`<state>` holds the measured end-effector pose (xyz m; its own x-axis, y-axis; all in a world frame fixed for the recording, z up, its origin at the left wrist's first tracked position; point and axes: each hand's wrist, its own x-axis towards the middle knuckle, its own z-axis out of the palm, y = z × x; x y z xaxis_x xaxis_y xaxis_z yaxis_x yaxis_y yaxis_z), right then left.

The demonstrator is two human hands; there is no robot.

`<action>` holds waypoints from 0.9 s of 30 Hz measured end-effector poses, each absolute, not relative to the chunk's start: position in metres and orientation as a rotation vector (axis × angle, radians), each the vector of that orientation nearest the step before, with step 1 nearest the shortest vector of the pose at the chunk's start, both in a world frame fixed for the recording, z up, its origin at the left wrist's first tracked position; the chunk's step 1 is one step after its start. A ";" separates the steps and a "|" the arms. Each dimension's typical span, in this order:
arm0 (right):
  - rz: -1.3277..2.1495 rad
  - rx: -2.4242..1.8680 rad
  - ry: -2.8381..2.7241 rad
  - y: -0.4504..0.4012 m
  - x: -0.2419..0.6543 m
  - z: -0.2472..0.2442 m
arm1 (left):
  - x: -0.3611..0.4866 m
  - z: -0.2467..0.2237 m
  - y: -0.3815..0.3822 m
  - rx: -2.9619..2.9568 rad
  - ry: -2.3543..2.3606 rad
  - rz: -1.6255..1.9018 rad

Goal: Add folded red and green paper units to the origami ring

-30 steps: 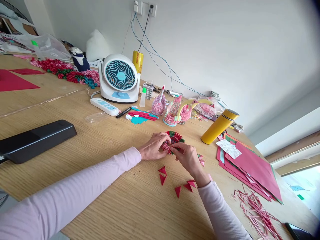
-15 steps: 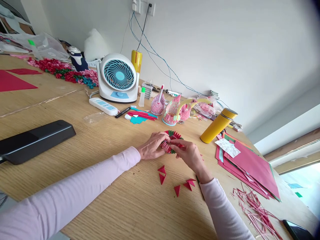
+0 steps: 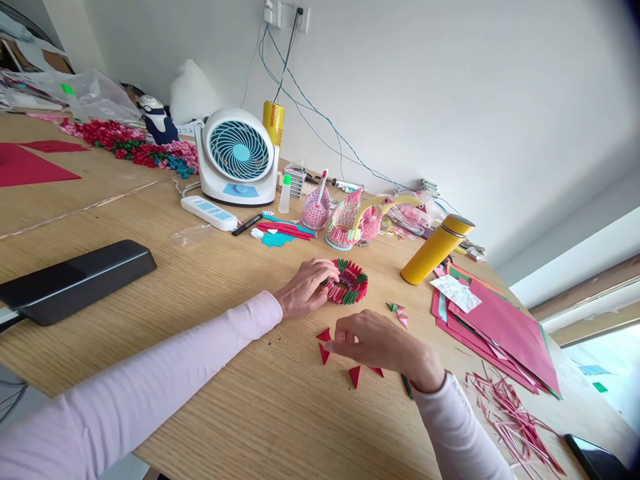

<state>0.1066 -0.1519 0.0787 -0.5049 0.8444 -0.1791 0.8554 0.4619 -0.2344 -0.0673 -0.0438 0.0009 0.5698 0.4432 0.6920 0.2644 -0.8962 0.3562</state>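
On the table stands a ring of folded paper pieces [image 3: 356, 292] in red and green, with a hollow middle. My left hand [image 3: 306, 288] grips its left side, fingers over the rim and some of them hidden. Closer to me, my right hand [image 3: 383, 341] hovers low over several red folded paper triangles [image 3: 355, 377], fingers apart. Its thumb tip is beside the leftmost red triangles [image 3: 325, 355], and no piece shows between the fingers. Small green and pink folded pieces [image 3: 401, 317] lie right of the ring.
Behind the ring are paper swans [image 3: 345, 220], a fan [image 3: 239, 157] and a power strip [image 3: 209, 212]. A yellow flask [image 3: 435, 252], stacked paper sheets [image 3: 510, 327], paper strips [image 3: 510, 417] and a phone [image 3: 597, 460] lie right. A black object [image 3: 80, 280] is at left.
My right hand has left the ring and moved toward me, over the red triangles. The ring and the green and pink pieces are now uncovered. My left hand stays on the ring.
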 end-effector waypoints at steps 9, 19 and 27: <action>-0.288 1.463 2.540 -0.161 0.096 0.080 | -0.069 0.004 -0.048 2.574 0.604 1.287; -0.463 1.383 2.698 -0.163 0.079 0.056 | -0.068 -0.002 -0.043 2.553 0.583 1.380; -0.844 1.780 3.076 -0.142 0.108 0.080 | -0.065 0.010 -0.061 2.273 0.653 1.390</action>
